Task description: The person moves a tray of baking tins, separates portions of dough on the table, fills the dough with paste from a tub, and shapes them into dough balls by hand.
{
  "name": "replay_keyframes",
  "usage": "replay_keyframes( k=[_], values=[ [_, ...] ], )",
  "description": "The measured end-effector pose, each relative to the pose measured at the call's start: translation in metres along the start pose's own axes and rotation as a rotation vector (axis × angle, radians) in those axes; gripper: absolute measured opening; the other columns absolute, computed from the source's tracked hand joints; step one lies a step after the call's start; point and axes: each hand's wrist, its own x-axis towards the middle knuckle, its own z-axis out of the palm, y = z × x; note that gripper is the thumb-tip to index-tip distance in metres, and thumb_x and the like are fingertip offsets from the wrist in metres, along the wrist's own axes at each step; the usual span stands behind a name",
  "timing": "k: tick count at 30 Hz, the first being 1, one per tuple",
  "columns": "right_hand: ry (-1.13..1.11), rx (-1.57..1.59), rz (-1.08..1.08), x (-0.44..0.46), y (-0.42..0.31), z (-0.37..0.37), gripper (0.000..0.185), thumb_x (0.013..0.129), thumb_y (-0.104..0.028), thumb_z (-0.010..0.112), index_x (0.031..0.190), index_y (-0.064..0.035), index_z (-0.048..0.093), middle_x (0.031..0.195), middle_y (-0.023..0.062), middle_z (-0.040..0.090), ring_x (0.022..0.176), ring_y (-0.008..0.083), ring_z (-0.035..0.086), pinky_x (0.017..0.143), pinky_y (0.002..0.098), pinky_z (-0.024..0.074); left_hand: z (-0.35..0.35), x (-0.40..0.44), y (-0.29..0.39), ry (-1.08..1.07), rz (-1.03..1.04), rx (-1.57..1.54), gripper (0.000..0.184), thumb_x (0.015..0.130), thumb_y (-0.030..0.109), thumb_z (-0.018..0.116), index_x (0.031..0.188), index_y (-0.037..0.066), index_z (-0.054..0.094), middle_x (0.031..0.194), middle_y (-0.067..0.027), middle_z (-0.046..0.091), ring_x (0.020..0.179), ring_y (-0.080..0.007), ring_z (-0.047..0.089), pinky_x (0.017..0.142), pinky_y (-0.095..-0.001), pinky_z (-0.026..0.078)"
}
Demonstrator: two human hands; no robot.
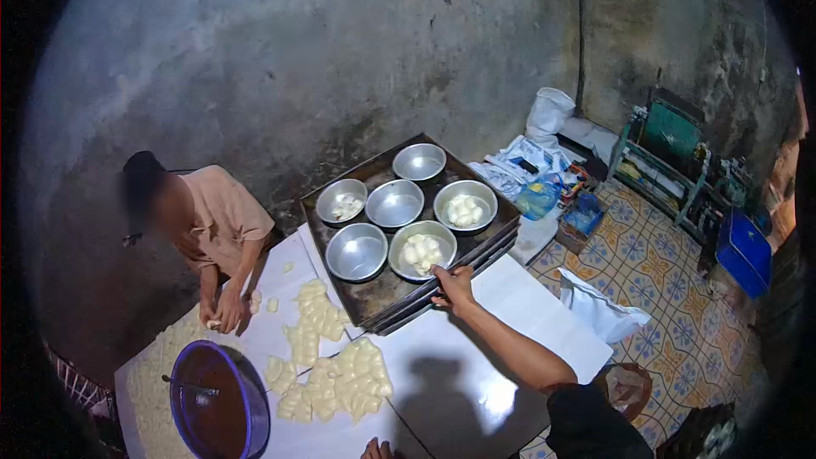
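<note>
Where the baking tray carries six pans, three with dough, the right hand curls; I cannot tell its or the left hand's pinch.

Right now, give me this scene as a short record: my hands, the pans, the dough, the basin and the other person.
Right hand: at the edge of the tray stack, thumb by the rim of a pan
Left hand: at the picture's bottom edge, only partly visible
Pans: six, round, metal, on the top tray; dough in three
Other dough: pale clusters on the white table
Basin: purple rim, brown contents, a utensil inside
Other person: seen beyond the basin, hands at dough
</note>
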Motion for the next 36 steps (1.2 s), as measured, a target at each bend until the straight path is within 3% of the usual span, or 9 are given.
replay_keyframes(
  k=[6, 8, 14, 20, 23, 25, 27, 30, 36],
  values=[
    [-0.007, 0.048, 0.086, 0.030, -0.014, 0.017, 0.047, 0.074, 0.001, 0.062, 0.116, 0.0020, 0.041, 0.109, 0.0189, 0.047, 0.088, 0.0339, 0.056, 0.060, 0.0492, 0.0614, 0.041, -0.022, -0.038, 0.093, 0.010, -0.127, 0.046, 0.085, 0.020, 0.064, 0.126, 0.004, 0.050, 0.136, -0.0203, 0.045, 0.122, -0.0427, 0.042, 0.097, -0.0543, 0.035],
    [0.011, 0.035, 0.070, 0.028, -0.021, 0.019, 0.045, 0.073, 0.004, 0.059, 0.114, 0.0051, 0.041, 0.106, 0.0200, 0.048, 0.088, 0.0359, 0.056, 0.057, 0.0529, 0.0609, -0.020, 0.008, 0.005, 0.172, 0.070, 0.021, 0.028, 0.081, 0.015, 0.061, 0.106, 0.001, 0.058, 0.118, -0.0170, 0.057, 0.112, -0.0319, 0.051, 0.092, -0.0450, 0.038],
    [0.076, 0.001, 0.013, 0.000, -0.045, 0.017, 0.040, 0.069, 0.004, 0.059, 0.108, 0.0044, 0.047, 0.100, 0.0193, 0.051, 0.082, 0.0365, 0.058, 0.053, 0.0574, 0.0583, -0.042, 0.014, 0.011, 0.154, 0.068, -0.017, 0.029, 0.080, 0.016, 0.061, 0.106, 0.003, 0.058, 0.119, -0.0173, 0.057, 0.115, -0.0342, 0.049, 0.094, -0.0477, 0.036],
    [0.036, 0.052, -0.055, -0.061, -0.044, -0.027, 0.018, 0.070, -0.008, 0.064, 0.083, -0.0022, 0.054, 0.085, 0.0140, 0.053, 0.065, 0.0292, 0.057, 0.047, 0.0451, 0.0558, 0.008, 0.006, -0.027, 0.194, 0.019, -0.105, 0.028, 0.080, 0.015, 0.060, 0.104, 0.001, 0.062, 0.116, -0.0176, 0.058, 0.113, -0.0343, 0.051, 0.096, -0.0504, 0.035],
    [0.024, 0.089, -0.103, -0.072, 0.002, -0.070, 0.011, 0.072, -0.008, 0.062, 0.076, -0.0021, 0.054, 0.072, 0.0106, 0.051, 0.056, 0.0248, 0.056, 0.042, 0.0407, 0.0573, 0.061, 0.010, -0.058, 0.169, -0.271, -0.273, 0.029, 0.083, 0.019, 0.062, 0.106, 0.000, 0.064, 0.118, -0.0178, 0.058, 0.114, -0.0338, 0.051, 0.092, -0.0487, 0.040],
    [0.088, 0.145, -0.232, -0.107, 0.024, -0.093, 0.014, 0.073, -0.008, 0.061, 0.074, -0.0040, 0.048, 0.072, 0.0105, 0.052, 0.052, 0.0238, 0.057, 0.040, 0.0391, 0.0571, 0.026, 0.052, -0.021, -0.296, -0.331, -0.923, 0.054, 0.085, 0.028, 0.066, 0.128, 0.000, 0.051, 0.122, -0.0179, 0.057, 0.117, -0.0311, 0.049, 0.088, -0.0452, 0.046],
    [0.143, 0.144, -0.225, -0.158, 0.022, -0.110, 0.018, 0.073, -0.003, 0.057, 0.073, -0.0078, 0.040, 0.072, 0.0090, 0.050, 0.056, 0.0232, 0.058, 0.041, 0.0400, 0.0580, -0.050, 0.088, 0.056, -0.375, -0.549, -1.477, 0.079, 0.086, 0.031, 0.067, 0.145, 0.002, 0.025, 0.138, -0.0195, 0.044, 0.124, -0.0290, 0.044, 0.088, -0.0407, 0.048],
    [0.160, 0.187, -0.275, -0.187, 0.042, -0.168, 0.027, 0.068, 0.002, 0.057, 0.083, -0.0088, 0.037, 0.076, 0.0105, 0.049, 0.057, 0.0222, 0.053, 0.038, 0.0339, 0.0433, -0.038, 0.117, 0.096, -0.354, -0.426, -1.604, 0.097, 0.082, 0.013, 0.068, 0.150, 0.006, -0.001, 0.152, -0.0179, 0.017, 0.130, -0.0265, 0.037, 0.097, -0.0340, 0.043],
    [0.207, -0.128, -0.425, -0.246, 0.088, -0.294, 0.016, 0.074, -0.003, 0.054, 0.073, -0.0114, 0.040, 0.072, -0.0008, 0.043, 0.063, 0.0143, 0.045, 0.066, 0.0297, 0.0461, -0.009, 0.019, 0.119, -0.383, -0.165, -1.487, 0.107, 0.077, -0.011, 0.057, 0.147, 0.011, -0.020, 0.156, -0.0114, -0.013, 0.139, -0.0217, 0.014, 0.102, -0.0340, 0.039]
  ],
)
